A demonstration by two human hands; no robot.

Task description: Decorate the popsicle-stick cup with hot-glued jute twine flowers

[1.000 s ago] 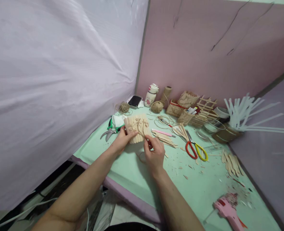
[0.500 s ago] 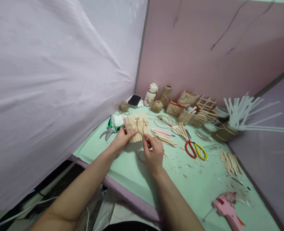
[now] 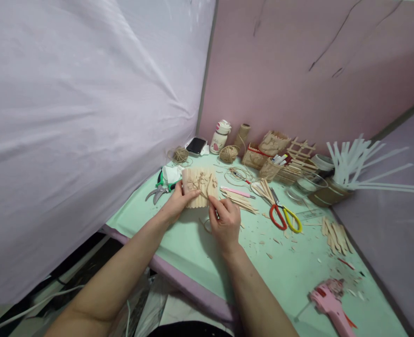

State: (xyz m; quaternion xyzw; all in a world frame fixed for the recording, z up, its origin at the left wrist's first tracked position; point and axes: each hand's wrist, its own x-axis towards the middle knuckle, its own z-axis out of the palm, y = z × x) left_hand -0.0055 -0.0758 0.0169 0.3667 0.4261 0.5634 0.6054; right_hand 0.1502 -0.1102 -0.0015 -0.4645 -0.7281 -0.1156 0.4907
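A panel of pale wooden craft sticks (image 3: 197, 202), set side by side, bears brown twine laid in plant-like shapes on its face. My left hand (image 3: 181, 201) grips the panel by its left side, thumb on the front. At the lower right corner of the panel, my right hand (image 3: 224, 219) pinches a length of twine (image 3: 209, 189) between thumb and fingertips. A loose loop of the twine hangs below, near the tabletop.
Garden shears (image 3: 158, 191) lie left of the panel. To the right are split sticks (image 3: 241, 202), scissors (image 3: 284, 217) and a pink glue gun (image 3: 331, 304). Twine balls (image 3: 229, 154), a white bottle (image 3: 220, 136), a phone (image 3: 196, 145) and stick-built boxes (image 3: 258, 156) line the back.
The panel has tilted slightly and shifted a little in my left hand. My right hand has moved very slightly right, still pinching the twine.
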